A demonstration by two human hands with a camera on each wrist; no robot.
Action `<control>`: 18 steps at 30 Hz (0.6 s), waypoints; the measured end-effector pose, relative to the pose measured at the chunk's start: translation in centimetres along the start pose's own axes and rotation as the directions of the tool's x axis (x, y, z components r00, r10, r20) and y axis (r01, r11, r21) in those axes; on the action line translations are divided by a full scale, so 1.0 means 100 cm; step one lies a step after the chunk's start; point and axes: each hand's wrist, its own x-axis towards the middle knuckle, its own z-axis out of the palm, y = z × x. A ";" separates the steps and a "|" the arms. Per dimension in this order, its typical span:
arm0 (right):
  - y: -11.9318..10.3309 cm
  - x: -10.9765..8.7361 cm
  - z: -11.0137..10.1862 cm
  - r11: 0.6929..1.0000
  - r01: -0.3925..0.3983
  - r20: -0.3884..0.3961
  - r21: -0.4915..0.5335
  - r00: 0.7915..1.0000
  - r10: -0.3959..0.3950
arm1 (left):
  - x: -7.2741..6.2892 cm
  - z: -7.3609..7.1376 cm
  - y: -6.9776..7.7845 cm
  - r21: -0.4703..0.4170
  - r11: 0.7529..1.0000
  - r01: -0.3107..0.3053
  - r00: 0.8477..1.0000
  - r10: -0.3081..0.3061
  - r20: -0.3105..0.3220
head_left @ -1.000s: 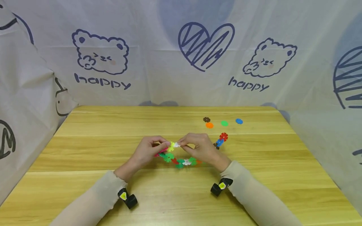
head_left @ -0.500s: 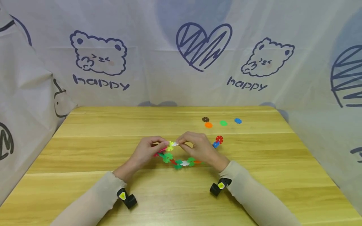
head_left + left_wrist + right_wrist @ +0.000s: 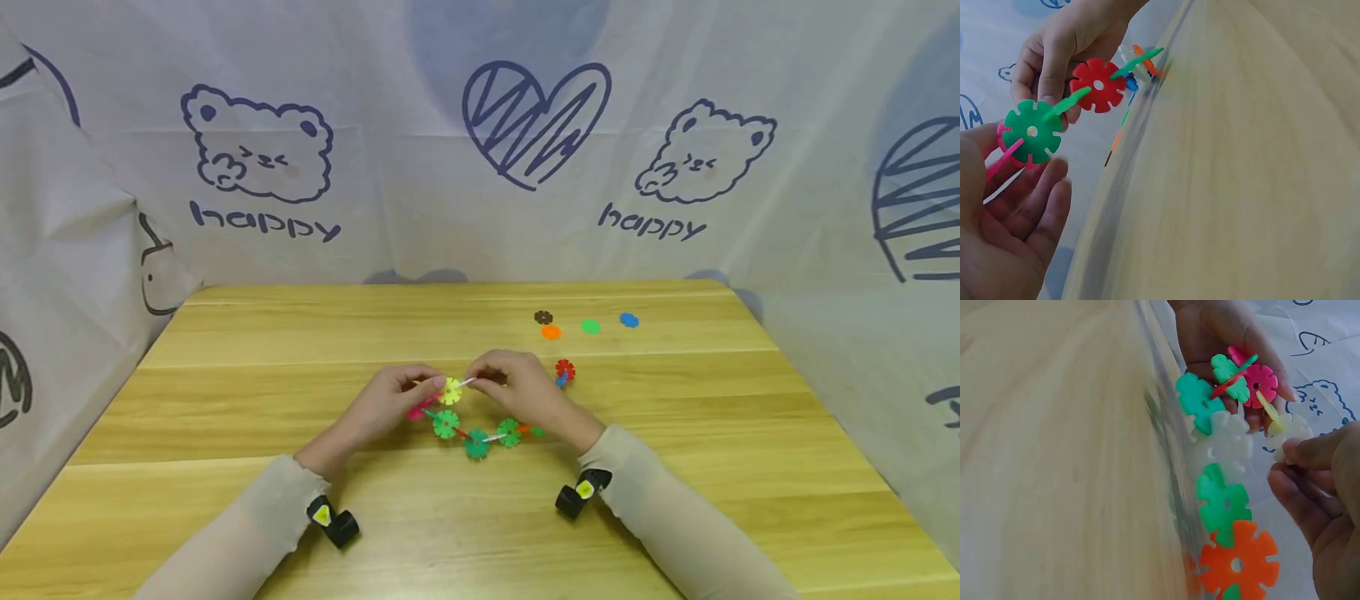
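A chain of slotted snowflake discs, linked edge into edge, curves between and below both hands. My left hand holds its left part, thumb and fingers at a pink disc. Slotted into the pink one is a yellow disc. At the chain's upper end, my right hand pinches a white disc between thumb and finger; it joins the yellow one. A green disc and a teal disc hang lower. The other end, a red disc, shows beyond the right hand, which hides part of the chain.
Loose discs lie on the wooden table at the back right: brown, orange, green and blue. A printed white cloth hangs behind the table's far edge.
The white disc has turned edge-on in the right fingers, and the lower discs have twisted to new angles. The chain's red end has swung left towards the right hand. Both hands stay nearly in place.
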 end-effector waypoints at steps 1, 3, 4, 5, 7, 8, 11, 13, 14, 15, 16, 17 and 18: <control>0.001 0.000 0.001 1.000 -0.019 0.003 0.006 1.000 0.019 | 0.000 0.000 0.001 0.010 1.000 0.006 1.000 -0.006 0.000; 0.001 0.001 0.003 0.998 -0.052 0.013 0.019 0.999 0.052 | 0.000 0.000 0.002 0.036 0.999 0.003 1.000 -0.003 -0.002; 0.001 0.001 0.003 0.998 -0.065 0.019 0.026 0.998 0.065 | 0.000 0.001 0.002 0.052 0.999 -0.001 1.000 0.001 -0.006; 0.001 0.001 0.004 0.997 -0.074 0.026 0.035 0.997 0.074 | 0.000 0.001 0.002 0.063 0.998 -0.008 1.000 0.009 -0.009; 0.001 0.001 0.005 0.995 -0.086 0.038 0.041 0.996 0.085 | 0.000 0.003 0.004 0.095 0.995 -0.036 0.999 0.038 -0.016; 0.001 0.001 0.005 0.995 -0.090 0.044 0.042 0.995 0.088 | 0.000 0.004 0.005 0.116 0.992 -0.055 0.998 0.058 -0.023; -0.001 0.002 0.007 0.995 -0.089 0.055 0.040 0.995 0.087 | -0.001 0.008 0.008 0.196 0.974 -0.113 0.992 0.123 -0.040; -0.002 0.003 0.007 0.996 -0.088 0.060 0.034 0.995 0.086 | -0.002 0.010 0.010 0.258 0.956 -0.139 0.986 0.158 -0.052; -0.003 0.003 0.007 0.996 -0.086 0.063 0.035 0.995 0.083 | -0.002 0.010 0.010 0.281 0.948 -0.147 0.984 0.169 -0.055; -0.003 0.004 0.007 0.996 -0.085 0.067 0.035 0.994 0.083 | -0.002 0.011 0.010 0.302 0.941 -0.154 0.982 0.179 -0.056; -0.004 0.004 0.007 0.996 -0.086 0.072 0.034 0.994 0.084 | -0.002 0.010 0.010 0.316 0.935 -0.159 0.981 0.186 -0.056; -0.004 0.004 0.007 0.996 -0.087 0.077 0.030 0.993 0.084 | -0.002 0.010 0.010 0.325 0.932 -0.160 0.981 0.188 -0.056; -0.005 0.005 0.005 0.996 -0.090 0.079 0.026 0.993 0.087 | -0.002 0.010 0.010 0.331 0.930 -0.157 0.981 0.186 -0.057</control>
